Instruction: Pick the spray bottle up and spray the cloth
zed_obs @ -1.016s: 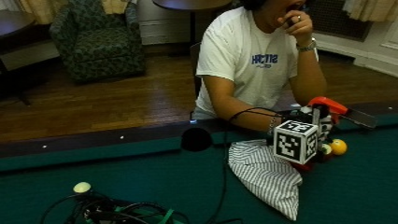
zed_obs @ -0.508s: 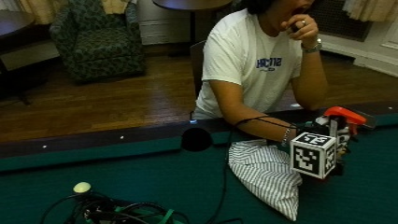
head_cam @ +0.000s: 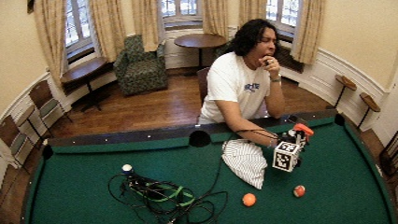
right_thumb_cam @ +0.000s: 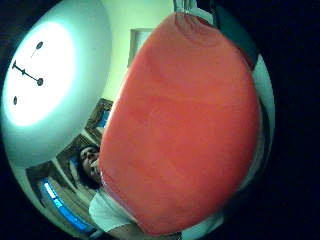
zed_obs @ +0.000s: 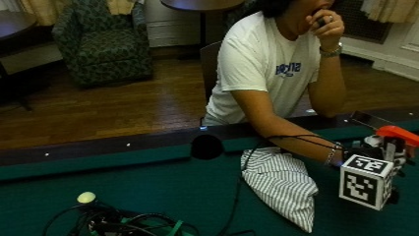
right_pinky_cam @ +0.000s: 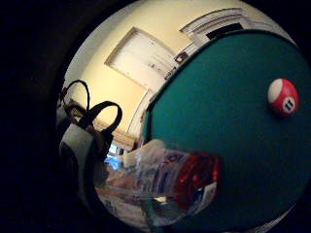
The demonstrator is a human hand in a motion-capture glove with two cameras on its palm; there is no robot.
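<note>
The spray bottle stands up off the green felt of the pool table, at the person's right hand, just to the side of the striped cloth lying flat on the felt. Its orange trigger head fills the thumb-side palm view, and the clear labelled body lies across the little-finger-side view, so the bottle is tight against the palm. I judge the hand to be wrapped round the bottle's neck and body, though the fingers themselves are covered by the marker block in the outside view.

The bottle looks like thin clear plastic: light, a little springy under a squeeze, smooth where the label wraps it. The narrow neck under the orange head is the natural place to hold, with a forefinger free for the trigger. How much liquid it carries cannot be made out, so its weight is a guess. The cloth is soft and limp and will not shift under a spray.

Which way the nozzle points is not clear from any view. A red-striped billiard ball lies on the felt well apart from the bottle. The bare hand is up at the person's face.
</note>
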